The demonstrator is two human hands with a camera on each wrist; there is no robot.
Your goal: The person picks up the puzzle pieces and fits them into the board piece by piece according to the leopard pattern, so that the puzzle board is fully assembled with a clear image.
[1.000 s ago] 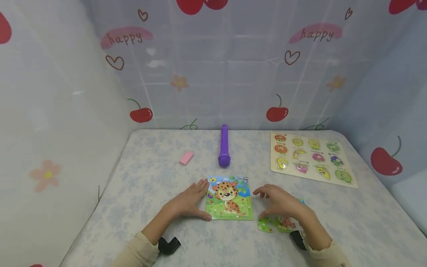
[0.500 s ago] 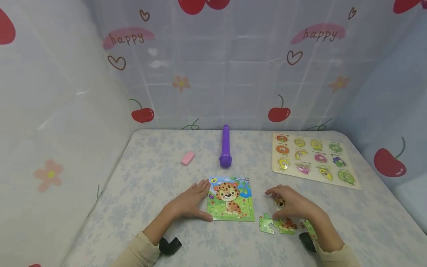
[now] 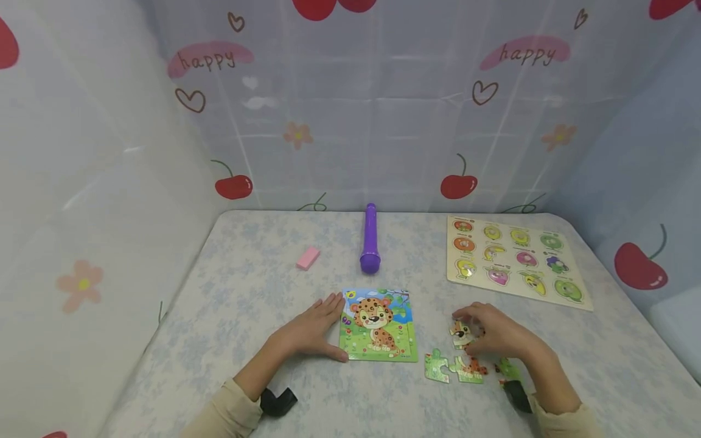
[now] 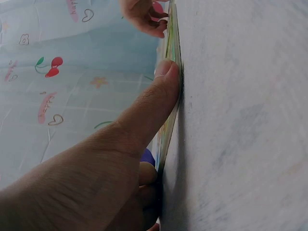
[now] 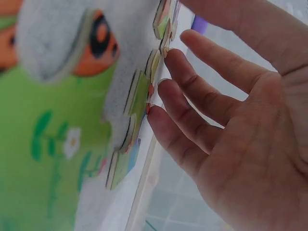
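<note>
1 leopard bd [image 3: 378, 325]; l. edge, 1 L hand [image 3: 310, 330], thumb apart; r. side, 4+ pcs [image 3: 470, 372], 1 R hand [image 3: 499, 331], fingers apart

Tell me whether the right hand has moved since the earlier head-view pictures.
Yes: in the head view, the right hand has moved to the right, farther from the purple wand and the leopard picture.

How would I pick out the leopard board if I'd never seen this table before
On the pale patterned table, find the person's left hand. At its fingers and thumb lies the leopard board. It shows a whole spotted leopard, unlike the loose puzzle pieces to the right or the fruit board farther back.
</note>
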